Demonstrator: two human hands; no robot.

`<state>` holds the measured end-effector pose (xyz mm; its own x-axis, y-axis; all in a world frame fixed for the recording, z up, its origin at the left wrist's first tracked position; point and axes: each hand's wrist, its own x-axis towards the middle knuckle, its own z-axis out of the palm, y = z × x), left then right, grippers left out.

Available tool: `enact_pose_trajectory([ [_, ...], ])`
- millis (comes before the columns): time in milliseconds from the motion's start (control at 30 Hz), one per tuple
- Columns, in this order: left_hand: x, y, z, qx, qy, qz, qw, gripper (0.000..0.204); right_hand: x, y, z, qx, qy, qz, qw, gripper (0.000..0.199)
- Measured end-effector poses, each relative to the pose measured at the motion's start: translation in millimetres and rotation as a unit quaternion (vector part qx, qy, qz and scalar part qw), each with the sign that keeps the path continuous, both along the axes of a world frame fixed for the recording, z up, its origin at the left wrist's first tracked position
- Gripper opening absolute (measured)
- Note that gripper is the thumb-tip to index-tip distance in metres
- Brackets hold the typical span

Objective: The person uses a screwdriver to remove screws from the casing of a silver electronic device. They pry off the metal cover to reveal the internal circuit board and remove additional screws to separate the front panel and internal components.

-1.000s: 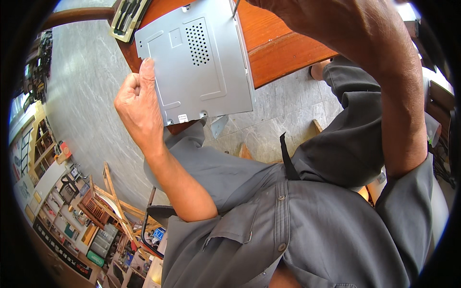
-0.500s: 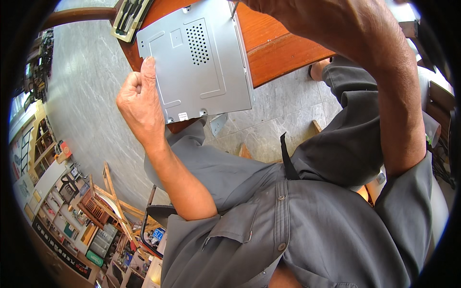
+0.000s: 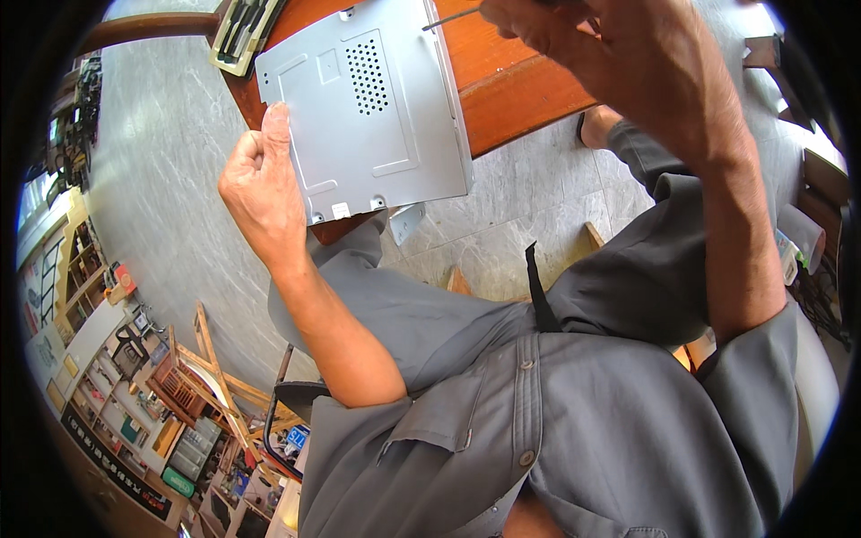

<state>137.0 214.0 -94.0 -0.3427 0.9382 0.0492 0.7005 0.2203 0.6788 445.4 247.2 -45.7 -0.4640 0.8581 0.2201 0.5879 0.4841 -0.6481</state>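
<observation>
A flat silver metal case (image 3: 341, 152) with a patch of round vent holes lies at the table's corner, its near edge jutting past the wood. My left hand (image 3: 267, 184) grips its left edge, thumb on top and fingers curled, partly hidden. From my right hand (image 3: 619, 63), at the top right, a thin metal shaft like a screwdriver's (image 3: 453, 18) points left. Its tip is over the case's right edge; I cannot tell whether it touches. The handle is hidden in my closed fingers. A small metal bracket (image 3: 406, 224) shows below the case's near edge.
The case rests on a reddish-brown wooden table (image 3: 520, 99). A tray of dark-handled tools (image 3: 242, 40) sits at its far left. My legs in grey trousers (image 3: 628, 260) are below. Wooden frames and shelves with clutter (image 3: 188, 386) stand at the left.
My right hand has come nearer to me, and the shaft has swung from upright to nearly level. The case has shifted very slightly; my left hand keeps its grip.
</observation>
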Motion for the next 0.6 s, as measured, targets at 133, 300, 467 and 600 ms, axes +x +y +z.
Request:
enact_pose_trajectory([
  [133,0,1,1,-0.013,-0.003,0.009,1.0,0.055,3,-19,-18,0.041,0.066,-0.028,0.997,0.015],
  [300,3,-1,-1,0.019,-0.008,-0.001,1.0,0.06,-4,-40,-36,0.081,0.105,-0.092,0.987,0.015],
  [467,3,-3,-3,0.031,-0.012,-0.004,0.999,0.059,-10,-42,-35,0.05,0.107,-0.097,0.988,0.018],
  [600,-6,-5,-4,0.011,0.016,-0.007,1.0,0.053,-15,-48,-51,0.071,0.101,-0.108,0.986,0.023],
])
